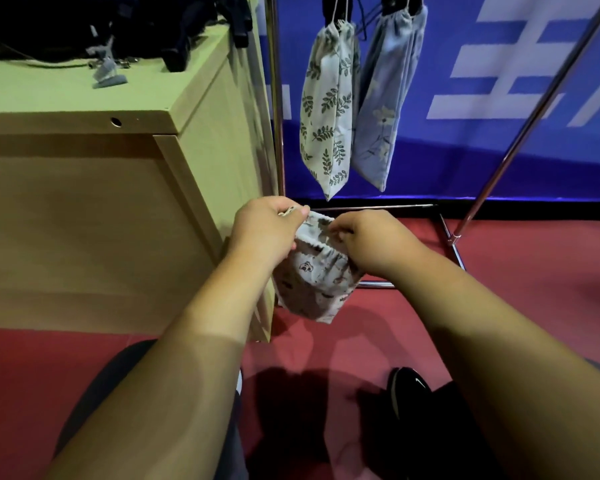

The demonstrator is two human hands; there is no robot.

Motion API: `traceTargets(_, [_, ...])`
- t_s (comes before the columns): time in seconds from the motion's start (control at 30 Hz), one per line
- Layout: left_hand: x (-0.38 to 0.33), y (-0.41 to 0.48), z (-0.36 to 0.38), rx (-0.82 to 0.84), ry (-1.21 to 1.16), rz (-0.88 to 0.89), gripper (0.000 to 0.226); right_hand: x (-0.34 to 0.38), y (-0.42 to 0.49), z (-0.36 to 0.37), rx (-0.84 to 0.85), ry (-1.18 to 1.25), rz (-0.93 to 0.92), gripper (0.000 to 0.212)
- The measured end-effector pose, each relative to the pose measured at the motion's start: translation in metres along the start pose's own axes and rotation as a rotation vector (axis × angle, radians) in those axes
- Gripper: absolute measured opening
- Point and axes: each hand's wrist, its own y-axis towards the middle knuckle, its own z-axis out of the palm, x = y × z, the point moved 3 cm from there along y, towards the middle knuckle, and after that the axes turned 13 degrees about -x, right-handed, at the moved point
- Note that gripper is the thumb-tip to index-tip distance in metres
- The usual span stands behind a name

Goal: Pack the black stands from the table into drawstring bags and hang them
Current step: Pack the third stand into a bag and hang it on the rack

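Red floor, blue banner at the far side. On the metal rack I see a leaf-print bag and a blue bag hanging closed, long axes vertical, contents hidden. Nearer, my left hand and right hand pinch the gathered mouth of a small printed bag, mouth up, right of the table. Black stands lie far left.
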Motion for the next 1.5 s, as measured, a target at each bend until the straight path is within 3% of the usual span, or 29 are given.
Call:
traceTargets(0.1, [0.013,0.002,0.008,0.033,0.136,0.005,0.019,-0.004,-0.004,0.004,0.033,-0.035,-0.009,0.031])
traceTargets(0.37, [0.031,-0.008,0.022,0.325,0.244,-0.097,0.018,-0.01,-0.015,0.011,0.178,-0.133,0.055,0.041])
traceTargets(0.77, [0.026,-0.021,-0.002,0.404,0.302,0.061,0.01,0.005,-0.01,0.02,0.246,0.067,0.163,0.036])
traceTargets(1.07, [0.013,-0.038,-0.049,0.304,0.058,-0.022,0.019,0.065,-0.011,-0.001,0.014,0.462,0.24,0.025])
traceTargets(1.3, [-0.078,-0.017,-0.152,0.151,-0.115,0.02,0.02,0.155,0.042,-0.088,-0.166,0.706,0.228,0.027])
traceTargets(1.4, [-0.113,-0.012,-0.198,0.107,-0.264,0.017,0.019,0.19,0.055,-0.117,-0.132,0.816,0.246,0.029])
traceTargets(1.5, [-0.13,0.0,-0.234,0.068,-0.335,0.02,0.018,0.221,0.069,-0.133,-0.1,0.772,0.193,0.029])
